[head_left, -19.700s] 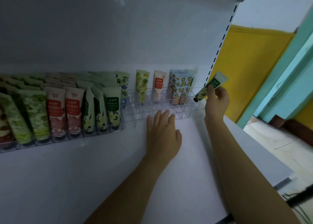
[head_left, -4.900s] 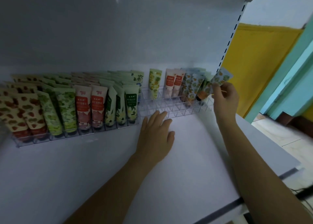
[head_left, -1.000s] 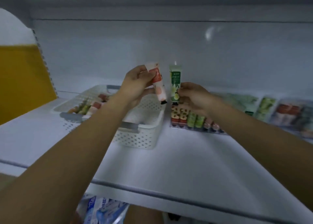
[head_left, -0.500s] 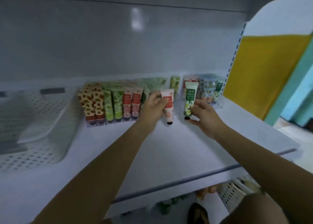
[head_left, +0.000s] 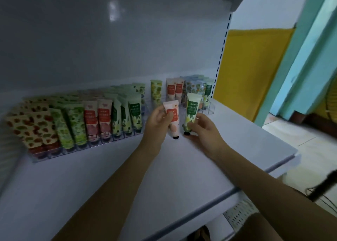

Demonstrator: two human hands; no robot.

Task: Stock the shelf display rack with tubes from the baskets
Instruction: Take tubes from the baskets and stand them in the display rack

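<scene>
My left hand (head_left: 158, 124) grips a pink-and-red tube (head_left: 172, 115), cap down, above the white shelf. Beside it my right hand (head_left: 204, 129) pinches a green-labelled tube (head_left: 191, 111), also cap down. Both tubes hang just in front of the clear display rack (head_left: 209, 109). The rack's left and middle slots are packed with upright tubes (head_left: 102, 116). Its right end holds a few tubes (head_left: 174, 89) at the back, and the front slots there look unfilled.
The white shelf board (head_left: 127, 177) runs to a front edge at lower right. A perforated white basket (head_left: 238, 215) sits on the level below. A yellow panel (head_left: 251, 73) and a teal door frame (head_left: 299, 67) stand to the right.
Over the last second the view swung right from the white basket to the rack. Both hands carried their tubes along and now hold them closer to the rack's right end.
</scene>
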